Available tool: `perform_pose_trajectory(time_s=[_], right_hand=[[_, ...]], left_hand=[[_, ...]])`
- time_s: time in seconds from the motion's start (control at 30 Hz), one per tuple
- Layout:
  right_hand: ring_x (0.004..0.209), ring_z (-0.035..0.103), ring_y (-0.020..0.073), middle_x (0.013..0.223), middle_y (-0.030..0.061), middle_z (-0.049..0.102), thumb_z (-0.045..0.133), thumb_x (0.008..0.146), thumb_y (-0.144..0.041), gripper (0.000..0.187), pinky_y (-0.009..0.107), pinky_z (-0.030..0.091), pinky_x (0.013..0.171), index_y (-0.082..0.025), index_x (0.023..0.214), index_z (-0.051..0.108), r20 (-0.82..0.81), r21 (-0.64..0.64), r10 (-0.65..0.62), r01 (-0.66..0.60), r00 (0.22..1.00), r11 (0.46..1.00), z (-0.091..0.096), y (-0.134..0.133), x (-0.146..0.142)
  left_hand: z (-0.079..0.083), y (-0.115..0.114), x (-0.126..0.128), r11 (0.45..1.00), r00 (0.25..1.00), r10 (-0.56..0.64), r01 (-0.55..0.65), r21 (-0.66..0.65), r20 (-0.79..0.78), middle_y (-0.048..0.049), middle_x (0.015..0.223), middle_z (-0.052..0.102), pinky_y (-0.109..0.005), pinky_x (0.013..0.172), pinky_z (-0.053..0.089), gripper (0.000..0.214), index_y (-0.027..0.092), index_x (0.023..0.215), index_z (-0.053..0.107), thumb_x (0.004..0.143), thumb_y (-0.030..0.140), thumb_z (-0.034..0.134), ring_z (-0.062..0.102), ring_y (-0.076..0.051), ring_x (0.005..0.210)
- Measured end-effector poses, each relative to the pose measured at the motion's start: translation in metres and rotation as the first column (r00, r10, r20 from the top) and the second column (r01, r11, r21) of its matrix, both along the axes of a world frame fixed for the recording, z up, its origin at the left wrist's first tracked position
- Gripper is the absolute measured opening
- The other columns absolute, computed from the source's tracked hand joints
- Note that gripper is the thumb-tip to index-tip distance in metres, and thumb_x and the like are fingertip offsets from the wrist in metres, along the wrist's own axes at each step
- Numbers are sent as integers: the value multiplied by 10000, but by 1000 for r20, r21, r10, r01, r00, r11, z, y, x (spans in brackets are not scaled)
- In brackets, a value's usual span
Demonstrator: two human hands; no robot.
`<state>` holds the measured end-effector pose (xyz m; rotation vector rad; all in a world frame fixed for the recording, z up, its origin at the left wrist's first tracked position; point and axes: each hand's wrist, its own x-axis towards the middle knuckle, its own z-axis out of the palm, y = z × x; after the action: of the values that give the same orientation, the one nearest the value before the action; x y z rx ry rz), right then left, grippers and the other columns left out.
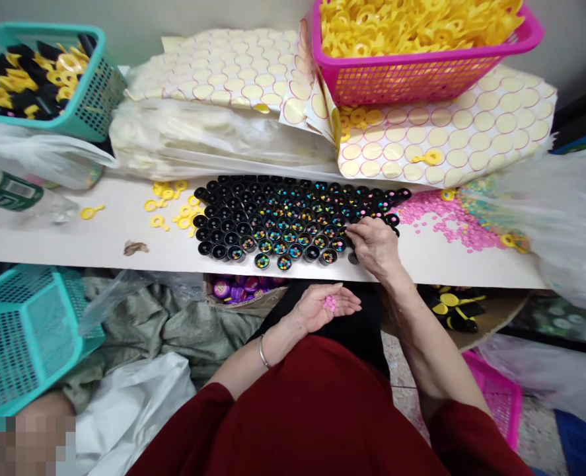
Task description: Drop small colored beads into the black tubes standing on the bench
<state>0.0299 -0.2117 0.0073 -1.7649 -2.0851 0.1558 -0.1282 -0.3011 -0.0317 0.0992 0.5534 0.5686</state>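
My left hand [326, 308] is turned palm up below the table edge, fingers stretched out, with a small heap of pink candy pellets [329, 303] in its palm. Over the right end of the rows of small black cups [230, 238], my right hand [373, 243] is closed in a pinch. What its fingertips hold is too small to make out. Many cups contain coloured pellets, with a pink one on top in some; those at the left look dark inside. To the right of the cups lies a loose pile of pink pellets [436, 215].
Yellow ring-ended pieces [186, 215] lie left of the cups. Behind stand a pink basket [421, 73] of yellow pieces, sticker sheets [223, 66] and a teal basket [94, 86]. A plastic bag [575, 225] stands at right. Boxes [253, 304] sit under the table.
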Motion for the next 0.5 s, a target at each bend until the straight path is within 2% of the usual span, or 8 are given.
perform_pose_trajectory(time_s=[0.3,0.4,0.5], right_hand=[[798,444,199,809,61,631,438,884,-243,280,343,259,672,-195,763,686,209,14,56,-60,976,998,15,-1,-7],[793,456,198,799,60,634,458,877,-243,267,344,270,672,-195,750,687,210,8,67,-70,975,998,14,1,-5],[791,484,198,797,52,641,492,870,-268,230,343,315,685,-203,803,702,130,40,47,-52,990,998,10,2,-1]], left_hand=[[-1,0,1,1000,1000,4,-4,3,-9,-152,817,712,-268,728,485,261,48,805,676,875,232,504,695,-190,740],[-2,0,2,1000,1000,6,-6,-5,-4,-154,810,711,-268,720,486,279,47,803,677,886,220,474,696,-193,740],[-2,0,1,1000,1000,10,-10,-18,11,-157,812,710,-271,726,485,309,47,796,675,899,229,447,695,-195,744]])
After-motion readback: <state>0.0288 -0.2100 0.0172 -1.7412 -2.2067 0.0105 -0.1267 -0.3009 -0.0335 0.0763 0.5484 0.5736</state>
